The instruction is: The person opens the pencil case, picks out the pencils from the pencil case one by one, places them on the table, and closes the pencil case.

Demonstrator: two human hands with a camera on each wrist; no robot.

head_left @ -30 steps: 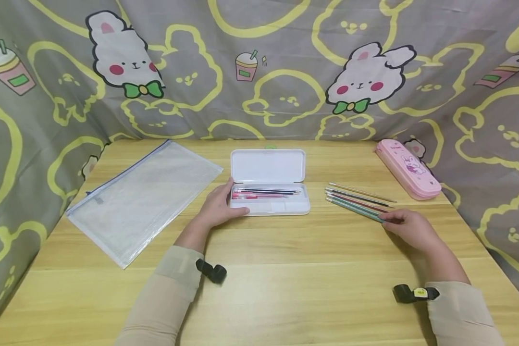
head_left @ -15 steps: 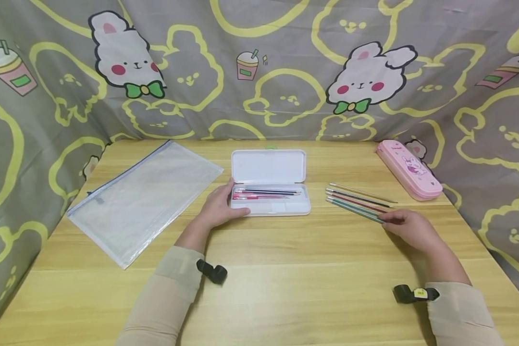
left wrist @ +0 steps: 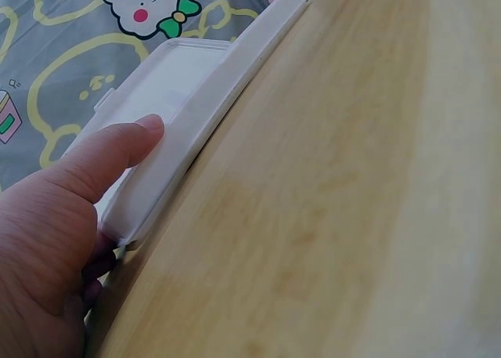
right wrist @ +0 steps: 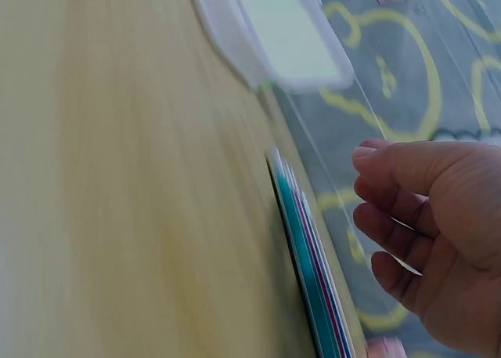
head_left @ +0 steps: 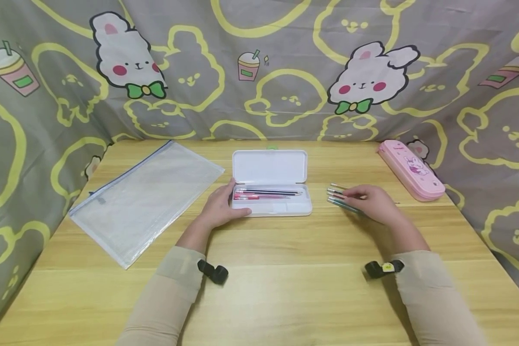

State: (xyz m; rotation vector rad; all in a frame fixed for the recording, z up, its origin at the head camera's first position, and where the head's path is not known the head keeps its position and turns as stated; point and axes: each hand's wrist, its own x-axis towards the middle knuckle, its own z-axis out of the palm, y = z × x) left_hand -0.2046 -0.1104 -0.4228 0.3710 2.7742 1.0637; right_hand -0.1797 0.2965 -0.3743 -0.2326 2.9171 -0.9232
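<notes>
Dial: the head view, box at its centre, 12 at the far side
Box [head_left: 265,207]: on the table [head_left: 259,288], lid [head_left: 270,166] raised at 12 o'clock; a red pen [head_left: 253,197] and a dark pencil [head_left: 277,192] lie inside, with bare space along the 6 o'clock edge
Left hand [head_left: 218,206]: at 8 o'clock, grasping the box by its near corner, thumb over the front rim, fingers partly hidden at the end wall
Right hand [head_left: 374,204]: at 3 o'clock, above the pencils, released; fingers loosely bent with nothing between them, a gap below them in the right wrist view
Pencils [right wrist: 301,248]: at 3 o'clock, near the box, side by side; at least 4 pale ends point to 9 o'clock, the other ends hidden by the right hand
Bunching: the step in hand looks like gathering the pencils; best to press them together lightly from 12 and 6 o'clock before lifting, since thin shafts may roll or fan out
Pinch: likely surest near mid-length, every shaft caught, points kept level
Steadying: the thumb should stay light, as too firm a push could tip the box
</notes>
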